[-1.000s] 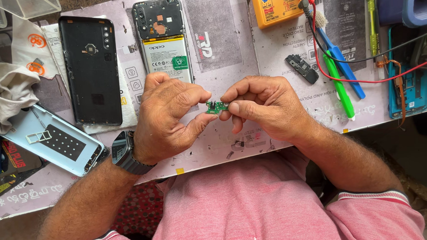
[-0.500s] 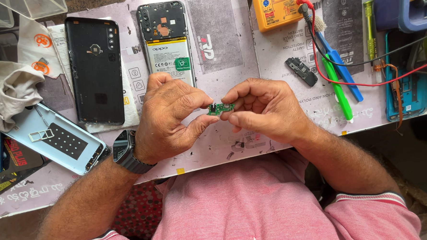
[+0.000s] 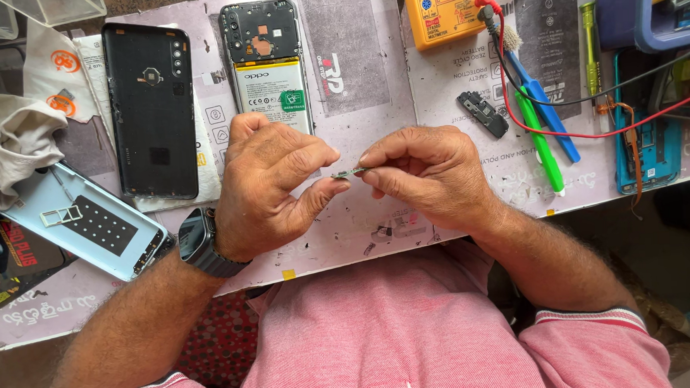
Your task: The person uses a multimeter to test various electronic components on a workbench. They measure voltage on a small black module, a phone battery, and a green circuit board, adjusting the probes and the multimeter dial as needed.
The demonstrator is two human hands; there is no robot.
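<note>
Small green circuit board [image 3: 349, 173] now turned edge-on; a second ago we saw its flat face. Left hand [image 3: 271, 185] and right hand [image 3: 426, 175] both pinch it between fingertips, above the table [image 3: 371, 84], just below the opened phone [image 3: 268, 61].

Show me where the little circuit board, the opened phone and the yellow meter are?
small green circuit board [image 3: 349, 173], head view, on its thin edge between both hands' fingertips.
opened phone [image 3: 268, 73], head view, on its white battery.
yellow multimeter [image 3: 444, 11], head view, on its front face.
</note>
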